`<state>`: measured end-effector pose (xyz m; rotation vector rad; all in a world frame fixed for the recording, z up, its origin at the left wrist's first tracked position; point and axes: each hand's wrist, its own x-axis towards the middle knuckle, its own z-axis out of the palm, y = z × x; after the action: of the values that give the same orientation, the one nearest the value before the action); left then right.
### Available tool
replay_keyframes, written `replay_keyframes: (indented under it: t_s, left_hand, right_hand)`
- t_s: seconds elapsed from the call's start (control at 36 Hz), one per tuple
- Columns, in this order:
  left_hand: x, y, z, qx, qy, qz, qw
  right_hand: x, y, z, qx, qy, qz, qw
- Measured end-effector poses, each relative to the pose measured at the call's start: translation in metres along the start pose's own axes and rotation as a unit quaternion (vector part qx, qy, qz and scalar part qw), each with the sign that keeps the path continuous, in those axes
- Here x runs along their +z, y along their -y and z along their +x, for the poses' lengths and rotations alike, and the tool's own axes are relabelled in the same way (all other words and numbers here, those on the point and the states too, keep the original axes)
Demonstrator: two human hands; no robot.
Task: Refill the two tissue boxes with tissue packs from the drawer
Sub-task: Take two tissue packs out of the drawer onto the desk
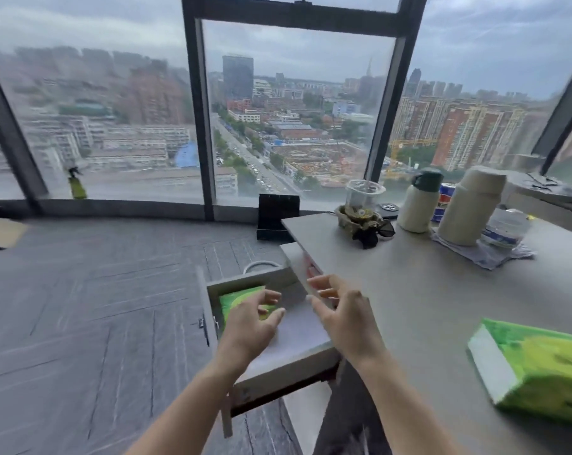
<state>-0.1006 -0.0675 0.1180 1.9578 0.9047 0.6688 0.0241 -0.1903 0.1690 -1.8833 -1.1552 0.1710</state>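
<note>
The desk drawer point(209, 310) stands pulled out at the table's left side. Inside it lies a green tissue pack point(237, 298) next to white paper point(299, 330). My left hand point(250, 323) hovers over the drawer with fingers spread, just above that pack, holding nothing. My right hand point(338, 310) is open over the drawer's right edge by the table rim, empty too. A second green tissue pack point(537, 362) lies on the table at the right. No tissue box is recognisable in view.
On the grey table point(419, 284) stand two cream flasks point(468, 208), a can, a plastic cup, sunglasses and a water bottle. A black open box point(278, 215) sits on the floor by the window. Grey carpet spreads to the left.
</note>
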Motion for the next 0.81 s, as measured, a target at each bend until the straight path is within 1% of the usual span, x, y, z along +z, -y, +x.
replay_keyframes:
  t_s: [0.11, 0.25, 0.42, 0.5, 0.69, 0.81]
  left_hand:
    - [-0.002, 0.028, 0.012, -0.058, -0.022, -0.001, 0.998]
    - [0.01, 0.056, 0.035, -0.156, -0.034, -0.038, 0.986]
    - [0.025, 0.072, 0.074, -0.185, -0.061, -0.01, 0.981]
    - [0.03, 0.08, 0.09, -0.219, -0.069, 0.013, 0.973]
    - [0.04, 0.1, 0.109, -0.296, -0.093, 0.008, 0.951]
    - [0.043, 0.107, 0.113, -0.32, -0.099, 0.0, 0.942]
  right_hand:
    - [0.043, -0.011, 0.016, 0.007, 0.042, 0.018, 0.999]
    - [0.085, -0.034, 0.037, 0.055, 0.083, 0.043, 0.994]
    - [0.128, -0.062, 0.065, 0.114, 0.124, 0.067, 0.983]
    - [0.144, -0.075, 0.077, 0.137, 0.136, 0.061, 0.979]
    - [0.174, -0.101, 0.101, 0.192, 0.164, 0.028, 0.967]
    - [0.184, -0.11, 0.109, 0.217, 0.178, 0.021, 0.96]
